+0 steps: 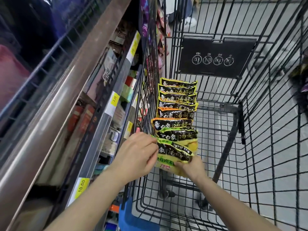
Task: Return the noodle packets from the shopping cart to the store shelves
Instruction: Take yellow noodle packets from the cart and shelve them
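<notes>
Both hands (168, 157) on noodle packets (176, 117) in wire cart (258, 130) beside shelves (93, 104)

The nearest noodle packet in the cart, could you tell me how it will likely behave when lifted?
The nearest noodle packet looks like glossy film, so probably slippery and crinkly. Both hands, left and right, pinch its edges; it likely stays fairly flat and seems light.

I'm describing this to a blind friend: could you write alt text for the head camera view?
Two hands, left hand and right hand, grip the nearest noodle packet in a row of packets along the shopping cart wall, beside store shelves.
</notes>
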`<state>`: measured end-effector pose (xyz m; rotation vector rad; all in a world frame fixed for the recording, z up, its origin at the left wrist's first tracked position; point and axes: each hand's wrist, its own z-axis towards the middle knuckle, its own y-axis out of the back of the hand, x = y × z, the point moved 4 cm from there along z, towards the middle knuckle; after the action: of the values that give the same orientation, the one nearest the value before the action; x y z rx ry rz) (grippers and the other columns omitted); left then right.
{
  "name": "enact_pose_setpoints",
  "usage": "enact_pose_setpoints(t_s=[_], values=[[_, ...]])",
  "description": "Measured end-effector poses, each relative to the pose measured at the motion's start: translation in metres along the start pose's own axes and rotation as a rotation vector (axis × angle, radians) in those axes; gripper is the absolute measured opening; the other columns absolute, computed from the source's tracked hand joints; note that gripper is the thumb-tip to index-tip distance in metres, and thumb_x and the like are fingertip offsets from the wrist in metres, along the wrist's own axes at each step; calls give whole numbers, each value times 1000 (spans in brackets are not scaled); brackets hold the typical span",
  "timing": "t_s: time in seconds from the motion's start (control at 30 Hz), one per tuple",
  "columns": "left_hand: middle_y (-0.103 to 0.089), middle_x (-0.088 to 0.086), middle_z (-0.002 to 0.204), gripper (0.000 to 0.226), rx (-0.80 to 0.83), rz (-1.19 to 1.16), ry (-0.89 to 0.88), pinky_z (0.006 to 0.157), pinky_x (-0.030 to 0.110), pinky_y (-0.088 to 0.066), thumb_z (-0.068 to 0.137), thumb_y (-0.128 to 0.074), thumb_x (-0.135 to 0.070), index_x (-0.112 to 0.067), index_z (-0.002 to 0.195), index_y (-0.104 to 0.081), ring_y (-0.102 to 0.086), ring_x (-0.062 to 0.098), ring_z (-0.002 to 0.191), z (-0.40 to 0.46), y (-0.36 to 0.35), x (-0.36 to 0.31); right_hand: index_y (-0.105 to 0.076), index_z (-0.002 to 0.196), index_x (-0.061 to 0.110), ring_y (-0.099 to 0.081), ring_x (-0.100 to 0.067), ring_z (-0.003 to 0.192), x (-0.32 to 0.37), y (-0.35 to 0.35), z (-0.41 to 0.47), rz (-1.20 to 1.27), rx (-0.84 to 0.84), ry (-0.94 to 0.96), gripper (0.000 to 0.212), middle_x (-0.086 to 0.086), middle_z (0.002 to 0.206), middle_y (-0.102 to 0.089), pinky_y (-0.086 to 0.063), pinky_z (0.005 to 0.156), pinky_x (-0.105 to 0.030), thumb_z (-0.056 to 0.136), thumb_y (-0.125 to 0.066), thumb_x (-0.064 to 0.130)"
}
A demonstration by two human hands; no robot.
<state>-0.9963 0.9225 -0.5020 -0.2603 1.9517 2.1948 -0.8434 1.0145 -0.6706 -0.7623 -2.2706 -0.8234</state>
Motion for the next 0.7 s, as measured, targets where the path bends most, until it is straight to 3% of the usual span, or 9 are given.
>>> enact_pose_setpoints(t_s=[0.1,0.27,0.33,0.47,0.6,0.7], values=[[-70,-2,82,26,24,28,-7,85,31,-50,84,-50,-22,-13,76,-73,-64,14,77,1,0,-1,-61,97,17,-64,-16,88,9,1,-9,23,-36,62,30,2,93,-69,-54,80,-31,73,-79,15],[-69,-5,71,34,151,91,41,72,29,-53,84,-41,-28,-17,72,-70,-63,14,61,4,-3,-2,-66,97,27,-65,-14,86,28,25,-20,-71,-62,159,26,9,88,-71,-56,77,-37,73,-77,31],[-67,-8,74,35,184,107,113,68,27,-51,86,-37,-32,-19,77,-69,-64,14,63,12,3,-11,-67,97,28,-65,-13,84,41,43,-24,-105,-61,174,25,10,86,-71,-55,74,-35,75,-76,32],[-61,-5,107,29,239,-96,421,73,29,-46,95,-39,-33,-19,110,-59,-60,17,95,33,0,-24,-67,87,16,-64,-8,72,75,91,-31,-37,-55,206,11,6,80,-69,-50,59,-19,79,-75,20],[-60,2,97,18,348,-294,743,69,27,-43,91,-49,-25,-17,104,-58,-56,21,86,49,-38,-16,-59,76,18,-58,4,44,101,134,-37,25,-89,224,13,2,74,-66,-43,40,-10,83,-70,18],[-58,7,100,19,348,-542,940,68,25,-38,91,-52,-17,-8,107,-56,-53,22,87,53,-74,-3,-59,77,16,-61,-7,56,114,157,-39,52,-105,235,12,0,78,-68,-42,39,-9,85,-68,19]])
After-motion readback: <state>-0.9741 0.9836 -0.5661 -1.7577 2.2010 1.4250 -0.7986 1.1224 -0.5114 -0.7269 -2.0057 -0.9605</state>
